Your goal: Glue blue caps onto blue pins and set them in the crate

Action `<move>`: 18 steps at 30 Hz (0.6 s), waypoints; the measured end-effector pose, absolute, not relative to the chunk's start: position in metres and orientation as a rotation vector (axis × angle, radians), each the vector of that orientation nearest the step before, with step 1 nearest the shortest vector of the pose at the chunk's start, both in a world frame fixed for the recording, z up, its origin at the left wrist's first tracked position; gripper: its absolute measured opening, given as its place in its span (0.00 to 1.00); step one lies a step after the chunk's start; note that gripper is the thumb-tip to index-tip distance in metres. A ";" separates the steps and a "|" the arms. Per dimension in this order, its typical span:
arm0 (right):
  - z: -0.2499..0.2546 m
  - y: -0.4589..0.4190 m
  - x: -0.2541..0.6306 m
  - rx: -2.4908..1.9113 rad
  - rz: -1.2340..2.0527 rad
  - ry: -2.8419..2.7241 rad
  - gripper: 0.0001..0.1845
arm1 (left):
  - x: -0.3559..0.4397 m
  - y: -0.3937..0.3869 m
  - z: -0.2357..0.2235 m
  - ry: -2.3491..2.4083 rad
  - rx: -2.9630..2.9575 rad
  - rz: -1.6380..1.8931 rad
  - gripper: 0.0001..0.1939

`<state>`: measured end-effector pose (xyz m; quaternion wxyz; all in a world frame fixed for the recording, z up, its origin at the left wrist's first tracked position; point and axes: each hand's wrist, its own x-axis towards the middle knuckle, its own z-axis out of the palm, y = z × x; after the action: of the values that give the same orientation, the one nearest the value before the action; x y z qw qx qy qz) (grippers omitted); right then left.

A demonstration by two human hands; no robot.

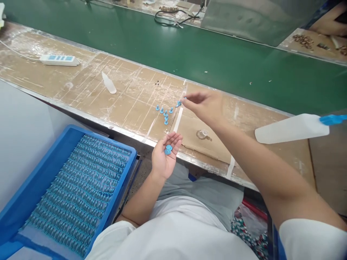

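Palm up and cupped, my left hand [164, 159] holds a few flat blue discs [168, 150] in front of the table edge. My right hand [204, 104] reaches over the tabletop, thumb and fingertips pinched at a small blue knobbed piece [178, 104]; the fingers partly hide the grip. Left of those fingertips, several similar blue pieces [166, 117] stand on the table, discs down and dark stems up. A small clear cup [202, 134] sits on the cardboard below my right wrist.
A white squeeze bottle [109, 83] and a power strip [59, 60] lie to the left. A large white bottle with blue cap [290, 128] lies at right. A blue tray [130, 153] of rowed pieces stands lower left. Behind runs a green belt [130, 32]; another person's arm [328, 23] is beyond.
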<state>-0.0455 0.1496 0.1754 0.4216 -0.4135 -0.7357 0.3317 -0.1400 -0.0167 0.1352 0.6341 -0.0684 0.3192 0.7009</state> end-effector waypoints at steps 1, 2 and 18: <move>0.168 0.168 -0.054 -1.061 0.841 -1.934 0.09 | -0.144 -0.017 0.134 0.724 -0.174 1.603 0.12; 0.160 0.185 -0.063 -1.094 0.826 -2.020 0.09 | -0.148 -0.017 0.133 0.715 -0.187 1.605 0.13; 0.102 0.248 -0.103 -1.226 0.549 -2.524 0.17 | -0.181 -0.012 0.125 0.657 -0.248 1.666 0.14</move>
<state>-0.1026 0.2483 0.1023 0.1409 -0.4246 -0.8739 0.1900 -0.1807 -0.0119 0.1252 0.6187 -0.1079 0.2854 0.7240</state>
